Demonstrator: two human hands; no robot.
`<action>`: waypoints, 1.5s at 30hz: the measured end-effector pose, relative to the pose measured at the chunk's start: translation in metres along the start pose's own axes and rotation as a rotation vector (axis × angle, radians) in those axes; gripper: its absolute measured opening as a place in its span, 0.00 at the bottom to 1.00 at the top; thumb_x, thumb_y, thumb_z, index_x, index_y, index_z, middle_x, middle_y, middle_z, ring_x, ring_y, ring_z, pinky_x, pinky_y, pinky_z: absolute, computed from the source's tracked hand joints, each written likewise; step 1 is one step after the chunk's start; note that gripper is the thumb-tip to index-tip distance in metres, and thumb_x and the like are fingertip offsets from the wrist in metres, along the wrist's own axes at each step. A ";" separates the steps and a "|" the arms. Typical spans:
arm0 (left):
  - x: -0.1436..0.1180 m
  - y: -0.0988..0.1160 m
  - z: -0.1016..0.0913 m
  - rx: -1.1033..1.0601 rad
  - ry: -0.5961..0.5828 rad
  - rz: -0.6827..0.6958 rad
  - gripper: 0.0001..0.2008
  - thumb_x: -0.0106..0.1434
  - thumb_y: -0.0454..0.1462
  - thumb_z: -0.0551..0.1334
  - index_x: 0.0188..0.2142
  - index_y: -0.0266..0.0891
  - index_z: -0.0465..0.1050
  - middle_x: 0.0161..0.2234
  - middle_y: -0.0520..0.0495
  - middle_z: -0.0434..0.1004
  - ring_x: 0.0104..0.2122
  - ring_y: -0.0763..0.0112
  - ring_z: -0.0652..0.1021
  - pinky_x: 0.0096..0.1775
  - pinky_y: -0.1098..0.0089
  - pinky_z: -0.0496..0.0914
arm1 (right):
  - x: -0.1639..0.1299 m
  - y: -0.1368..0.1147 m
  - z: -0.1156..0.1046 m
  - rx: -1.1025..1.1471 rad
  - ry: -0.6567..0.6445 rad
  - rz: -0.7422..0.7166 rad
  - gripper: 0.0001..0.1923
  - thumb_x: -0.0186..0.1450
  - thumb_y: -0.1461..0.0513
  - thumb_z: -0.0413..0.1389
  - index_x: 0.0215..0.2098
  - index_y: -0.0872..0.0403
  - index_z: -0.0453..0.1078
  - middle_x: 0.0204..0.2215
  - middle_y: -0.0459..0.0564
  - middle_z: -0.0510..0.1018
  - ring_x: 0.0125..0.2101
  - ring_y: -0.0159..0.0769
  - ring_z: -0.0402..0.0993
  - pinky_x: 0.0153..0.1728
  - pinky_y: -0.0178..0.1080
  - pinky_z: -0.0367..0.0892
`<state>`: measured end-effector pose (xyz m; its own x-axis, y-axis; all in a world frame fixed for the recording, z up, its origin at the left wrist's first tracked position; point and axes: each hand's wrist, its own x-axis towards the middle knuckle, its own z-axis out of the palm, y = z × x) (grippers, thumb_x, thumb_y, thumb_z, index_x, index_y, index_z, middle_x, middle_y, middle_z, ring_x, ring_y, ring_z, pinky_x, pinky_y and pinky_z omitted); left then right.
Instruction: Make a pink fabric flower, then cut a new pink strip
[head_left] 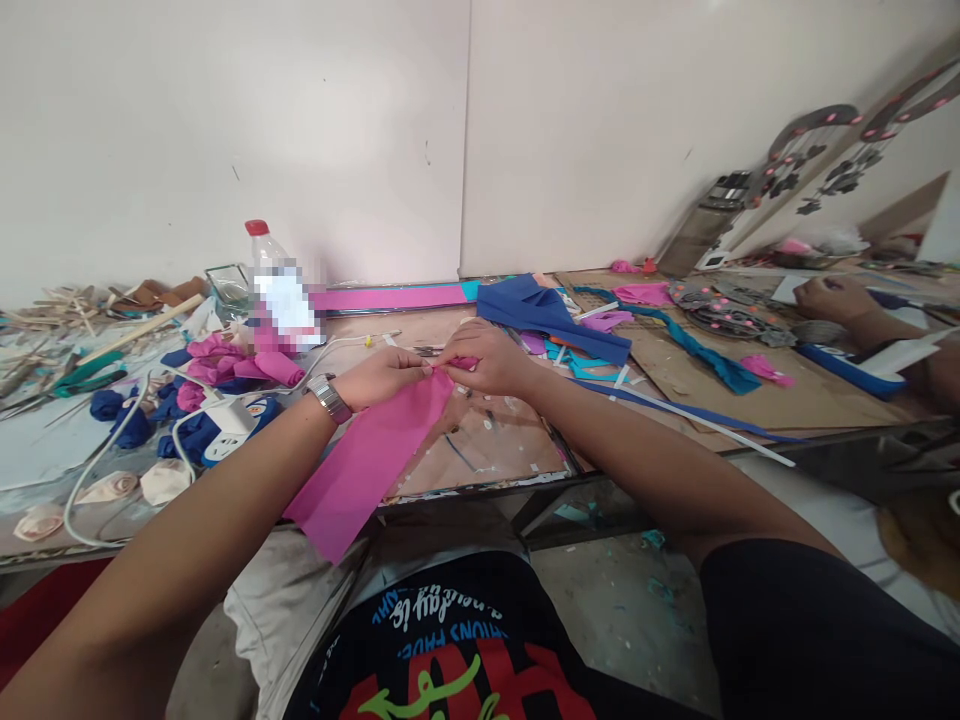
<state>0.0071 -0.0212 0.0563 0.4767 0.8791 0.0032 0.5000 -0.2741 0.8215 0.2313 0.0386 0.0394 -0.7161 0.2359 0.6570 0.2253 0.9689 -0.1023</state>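
Note:
A long pink crepe paper strip (382, 450) hangs from my fingers over the table's front edge, its wide loose end near my lap. My left hand (386, 378), with a watch on its wrist, pinches the strip's upper edge between thumb and fingers. Close beside it, my right hand (484, 358) is closed around the gathered end of the same strip, and a bit of bunched pink shows between its fingers. Behind my right hand lies a folded blue paper piece (547, 315). Pink rolled paper flowers (217, 355) sit left of my left hand.
A red-capped bottle (281, 290) stands behind a power strip (236, 430) and a looping white cable (112, 450). White sticks (705, 425) and teal paper (705, 355) lie right. Another person's hand (832, 298) is at the far right. Wooden sticks (75, 310) pile at left.

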 end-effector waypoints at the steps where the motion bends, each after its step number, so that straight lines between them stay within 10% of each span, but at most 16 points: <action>1: 0.000 0.002 0.000 -0.021 0.010 -0.004 0.17 0.64 0.48 0.60 0.31 0.37 0.77 0.24 0.53 0.71 0.24 0.74 0.66 0.28 0.72 0.60 | 0.000 0.000 0.000 0.004 0.007 -0.005 0.06 0.65 0.64 0.60 0.37 0.51 0.80 0.31 0.49 0.84 0.35 0.39 0.79 0.42 0.42 0.64; 8: 0.001 -0.001 -0.001 -0.097 0.082 -0.070 0.17 0.63 0.47 0.59 0.33 0.37 0.80 0.30 0.50 0.80 0.30 0.69 0.74 0.31 0.71 0.66 | 0.000 -0.001 0.000 -0.001 0.009 -0.029 0.04 0.65 0.64 0.60 0.35 0.51 0.79 0.32 0.49 0.84 0.35 0.39 0.79 0.43 0.43 0.64; 24: 0.002 -0.006 0.006 0.284 0.113 0.210 0.17 0.68 0.44 0.55 0.26 0.37 0.68 0.21 0.55 0.62 0.24 0.75 0.61 0.30 0.70 0.54 | 0.000 -0.004 0.003 0.022 -0.075 0.085 0.05 0.65 0.62 0.59 0.33 0.54 0.76 0.30 0.50 0.82 0.34 0.40 0.76 0.44 0.43 0.61; 33: -0.001 -0.002 0.011 0.685 0.181 0.329 0.12 0.68 0.39 0.56 0.32 0.39 0.75 0.26 0.48 0.76 0.24 0.70 0.69 0.31 0.67 0.54 | 0.003 -0.008 0.003 0.133 -0.119 0.149 0.05 0.62 0.65 0.56 0.29 0.54 0.73 0.27 0.48 0.79 0.31 0.37 0.72 0.38 0.38 0.62; 45: 0.000 -0.006 0.008 0.553 0.116 0.295 0.14 0.69 0.40 0.55 0.29 0.38 0.72 0.23 0.52 0.71 0.23 0.73 0.66 0.30 0.69 0.55 | -0.002 -0.005 -0.001 0.247 -0.184 0.281 0.05 0.61 0.64 0.58 0.31 0.55 0.77 0.29 0.48 0.83 0.31 0.35 0.75 0.36 0.35 0.65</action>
<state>0.0097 -0.0230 0.0464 0.5853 0.7638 0.2719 0.6737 -0.6448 0.3611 0.2320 0.0331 0.0393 -0.7603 0.4816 0.4359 0.2798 0.8484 -0.4494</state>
